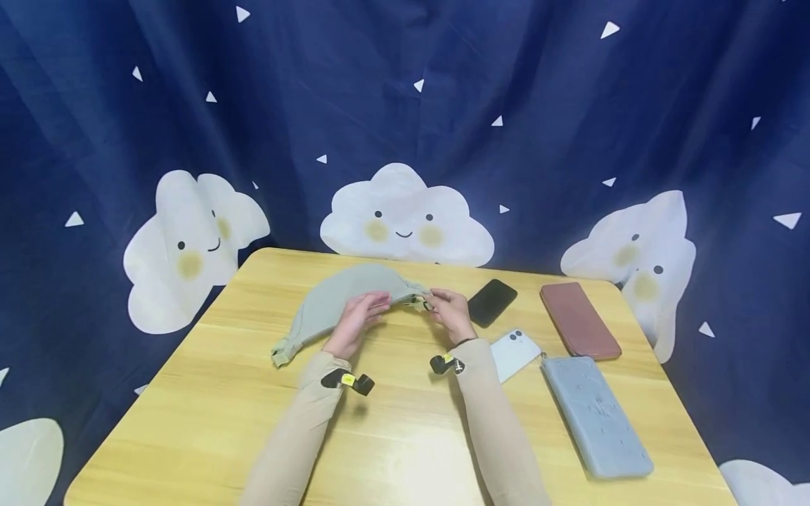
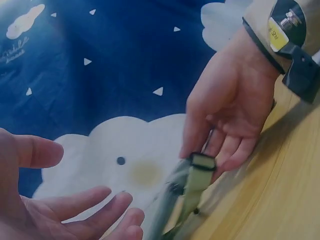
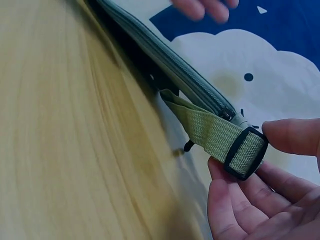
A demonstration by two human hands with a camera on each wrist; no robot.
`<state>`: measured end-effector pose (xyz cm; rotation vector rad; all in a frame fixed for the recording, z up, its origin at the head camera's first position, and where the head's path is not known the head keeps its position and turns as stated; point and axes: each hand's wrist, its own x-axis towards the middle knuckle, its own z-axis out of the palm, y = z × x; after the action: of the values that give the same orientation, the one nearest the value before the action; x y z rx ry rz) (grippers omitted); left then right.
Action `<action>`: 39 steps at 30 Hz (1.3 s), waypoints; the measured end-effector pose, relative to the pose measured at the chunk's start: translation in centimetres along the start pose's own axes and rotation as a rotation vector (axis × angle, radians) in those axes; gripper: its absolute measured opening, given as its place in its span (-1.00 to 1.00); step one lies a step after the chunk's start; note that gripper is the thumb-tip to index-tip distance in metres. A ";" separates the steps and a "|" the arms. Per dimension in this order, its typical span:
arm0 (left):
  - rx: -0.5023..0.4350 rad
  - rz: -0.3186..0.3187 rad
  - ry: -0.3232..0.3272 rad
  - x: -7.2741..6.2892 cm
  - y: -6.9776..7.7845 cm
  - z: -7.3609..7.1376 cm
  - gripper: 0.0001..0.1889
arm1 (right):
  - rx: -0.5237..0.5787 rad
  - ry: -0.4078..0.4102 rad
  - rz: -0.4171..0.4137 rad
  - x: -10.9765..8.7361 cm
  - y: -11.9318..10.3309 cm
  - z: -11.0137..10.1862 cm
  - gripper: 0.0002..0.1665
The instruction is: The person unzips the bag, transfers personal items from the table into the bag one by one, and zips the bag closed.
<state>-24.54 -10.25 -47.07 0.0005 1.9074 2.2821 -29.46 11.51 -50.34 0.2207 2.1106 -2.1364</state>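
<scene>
A grey-green crescent-shaped bag (image 1: 344, 288) lies at the back of the table, its zipper (image 3: 175, 62) running along one edge. Its olive webbing strap (image 3: 200, 120) carries a black slider buckle (image 3: 246, 153). My right hand (image 1: 451, 313) pinches the strap at this buckle, thumb on one side and fingertips underneath, as the right wrist view shows. My left hand (image 1: 359, 325) is beside the bag's inner curve, fingers spread and holding nothing; in the left wrist view the thumb and fingers (image 2: 100, 212) stand well apart.
Right of the right hand lie a black phone (image 1: 492, 303) and a white phone (image 1: 514, 353), the latter partly behind the sleeve. Further right are a dark red wallet (image 1: 580, 320) and a light blue pouch (image 1: 597, 416). A blue cloud-patterned curtain (image 1: 405, 126) hangs behind the table.
</scene>
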 end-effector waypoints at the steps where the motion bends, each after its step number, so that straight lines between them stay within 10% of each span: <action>1: -0.022 -0.008 -0.005 0.2 -0.3 0.2 -0.47 | 0.002 -0.003 0.000 -0.1 -0.1 0.0 -0.44; 8: -0.095 -0.112 -0.035 0.4 -2.2 1.7 -0.43 | -0.007 -0.002 -0.002 -0.6 -0.3 0.0 -0.47; 39: -0.309 -0.189 -0.128 2.1 -3.8 2.8 -0.25 | -0.155 -0.088 -0.088 -0.3 -1.0 -0.3 -0.57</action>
<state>-25.84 -6.60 -50.50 -0.0677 1.4150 2.3576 -29.35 11.78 -49.30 0.0175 2.2596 -1.9756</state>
